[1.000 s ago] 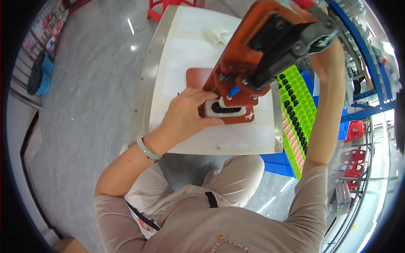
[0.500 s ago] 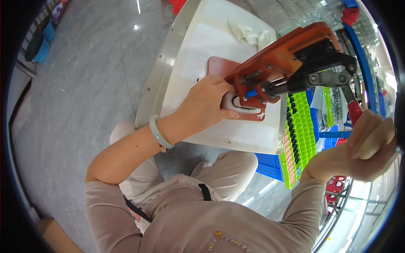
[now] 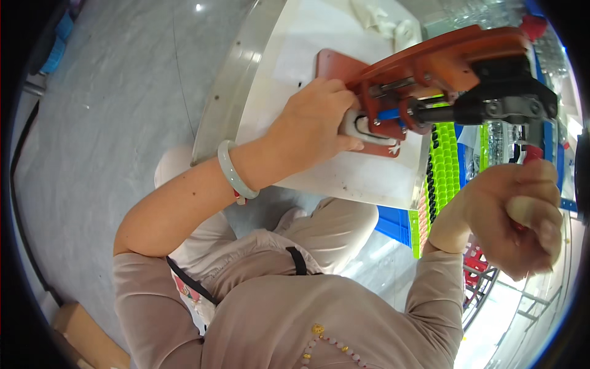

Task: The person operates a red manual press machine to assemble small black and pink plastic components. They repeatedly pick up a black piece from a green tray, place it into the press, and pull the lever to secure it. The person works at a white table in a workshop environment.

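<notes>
An orange-red toggle-clamp fixture (image 3: 424, 58) stands on a white tabletop, with a black clamp body (image 3: 510, 92) at its right end. My left hand (image 3: 301, 129) rests against its near left side, fingers and thumb closed around a pale grey-white, rounded part (image 3: 367, 130) at the fixture's base. The far end of that part lies beneath the clamp's front. On the right, my right hand (image 3: 519, 215) is wrapped around the clamp's red lever grip (image 3: 533, 152), which mostly disappears inside the fist.
A bright green tray (image 3: 447, 163) with rows of small black and pink pieces lies beyond the table's right edge, beside a blue bin (image 3: 393, 226). Crumpled white cloth or gloves (image 3: 402, 32) lie at the table's far side. A metal strip (image 3: 224, 92) borders the table's left.
My right hand has swung the lever toward me and leftward relative to the fixture. My left hand keeps its hold on the pale part. The whole view has shifted slightly.
</notes>
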Motion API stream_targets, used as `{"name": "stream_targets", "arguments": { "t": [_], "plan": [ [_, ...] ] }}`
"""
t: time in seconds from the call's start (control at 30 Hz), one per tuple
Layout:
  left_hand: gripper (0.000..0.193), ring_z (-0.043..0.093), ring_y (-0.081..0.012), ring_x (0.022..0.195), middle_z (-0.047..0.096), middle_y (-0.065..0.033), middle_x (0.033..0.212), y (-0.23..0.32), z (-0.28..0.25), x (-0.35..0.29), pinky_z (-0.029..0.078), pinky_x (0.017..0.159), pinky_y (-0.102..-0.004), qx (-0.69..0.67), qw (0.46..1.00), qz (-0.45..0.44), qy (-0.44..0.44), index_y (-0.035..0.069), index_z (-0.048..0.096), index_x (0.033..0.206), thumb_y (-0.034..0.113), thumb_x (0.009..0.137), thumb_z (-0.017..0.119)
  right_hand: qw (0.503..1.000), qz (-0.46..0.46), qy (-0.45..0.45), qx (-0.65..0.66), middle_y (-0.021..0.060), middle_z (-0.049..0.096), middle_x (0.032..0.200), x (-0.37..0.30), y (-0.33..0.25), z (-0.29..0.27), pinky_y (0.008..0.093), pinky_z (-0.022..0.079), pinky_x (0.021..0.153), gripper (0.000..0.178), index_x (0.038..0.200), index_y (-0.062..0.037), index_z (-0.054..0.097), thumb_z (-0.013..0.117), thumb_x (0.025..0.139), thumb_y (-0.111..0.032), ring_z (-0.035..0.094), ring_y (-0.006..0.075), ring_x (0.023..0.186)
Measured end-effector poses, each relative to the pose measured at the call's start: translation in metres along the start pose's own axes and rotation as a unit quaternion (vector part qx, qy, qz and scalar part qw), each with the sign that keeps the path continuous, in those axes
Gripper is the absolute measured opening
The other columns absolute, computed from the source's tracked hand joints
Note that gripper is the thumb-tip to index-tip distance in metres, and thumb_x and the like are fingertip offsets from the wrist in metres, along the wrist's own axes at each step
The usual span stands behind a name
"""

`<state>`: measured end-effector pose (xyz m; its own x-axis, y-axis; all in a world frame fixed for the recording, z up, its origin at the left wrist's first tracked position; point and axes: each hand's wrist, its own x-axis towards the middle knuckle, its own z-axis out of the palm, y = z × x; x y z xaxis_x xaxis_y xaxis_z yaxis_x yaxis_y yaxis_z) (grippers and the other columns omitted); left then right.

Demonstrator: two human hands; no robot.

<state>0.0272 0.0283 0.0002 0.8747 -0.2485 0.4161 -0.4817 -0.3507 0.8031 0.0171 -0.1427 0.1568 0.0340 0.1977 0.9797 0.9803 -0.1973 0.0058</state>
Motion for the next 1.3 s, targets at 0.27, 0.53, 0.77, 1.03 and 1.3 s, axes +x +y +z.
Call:
{"name": "stream_targets", "arguments": {
  "t": [0.27, 0.53, 0.77, 1.03, 1.3],
  "plan": [
    [0.045, 0.057, -0.0296, 0.092, 0.062, -0.0102, 0.094, -0.002, -0.006, 0.003, 0.048, 0.081, -0.039, -0.022, 0.999, -0.022, -0.019, 0.004, 0.066, 0.097, 0.023, 0.061, 0.086, 0.962, 0.249, -0.103, 0.033, 0.0058, 0.047, 0.078, 0.075, 0.069, -0.007, 0.0308, 0.042, 0.064, 0.035, 0.104, -0.0009, 0.059, 0.049, 0.092, -0.032, 0.046, 0.0158, 0.07],
    [0.045, 0.058, -0.0265, 0.089, 0.061, -0.009, 0.095, 0.007, -0.004, 0.006, 0.049, 0.078, -0.0363, -0.046, 0.998, -0.014, -0.036, 0.006, 0.069, 0.102, 0.024, 0.064, 0.085, 0.858, 0.456, -0.236, 0.006, 0.0152, 0.061, 0.116, 0.1, 0.128, 0.024, 0.0342, 0.049, 0.092, 0.051, 0.126, 0.0017, 0.056, 0.06, 0.094, -0.038, 0.059, 0.0235, 0.111],
    [0.04, 0.058, -0.0271, 0.089, 0.061, -0.0105, 0.098, -0.004, -0.005, 0.0, 0.049, 0.077, -0.0358, -0.023, 0.998, 0.046, -0.028, 0.006, 0.07, 0.105, 0.019, 0.07, 0.082, 0.915, 0.327, -0.032, -0.233, 0.0061, 0.062, 0.083, -0.024, 0.129, -0.057, 0.029, 0.046, 0.073, 0.026, 0.1, 0.0022, 0.06, 0.057, 0.092, -0.023, 0.057, 0.0143, 0.078],
    [0.038, 0.058, -0.0276, 0.09, 0.061, -0.0105, 0.098, 0.001, -0.008, 0.005, 0.048, 0.078, -0.0356, -0.042, 0.997, 0.022, -0.054, 0.011, 0.07, 0.108, 0.019, 0.072, 0.08, 0.852, 0.418, -0.298, -0.104, 0.014, 0.052, 0.119, -0.135, 0.005, -0.037, 0.0334, 0.048, 0.08, 0.04, 0.112, -0.0024, 0.064, 0.078, 0.076, -0.01, 0.05, 0.0287, 0.103],
    [0.045, 0.057, -0.0212, 0.085, 0.06, -0.01, 0.097, 0.012, -0.013, 0.01, 0.047, 0.072, -0.0297, -0.081, 0.992, -0.058, -0.074, -0.002, 0.064, 0.11, 0.016, 0.072, 0.082, 0.848, 0.455, -0.266, -0.048, 0.011, 0.052, 0.115, -0.135, 0.012, -0.018, 0.0313, 0.049, 0.07, 0.036, 0.109, -0.0059, 0.068, 0.079, 0.075, -0.01, 0.045, 0.0269, 0.1]
  ]
}}
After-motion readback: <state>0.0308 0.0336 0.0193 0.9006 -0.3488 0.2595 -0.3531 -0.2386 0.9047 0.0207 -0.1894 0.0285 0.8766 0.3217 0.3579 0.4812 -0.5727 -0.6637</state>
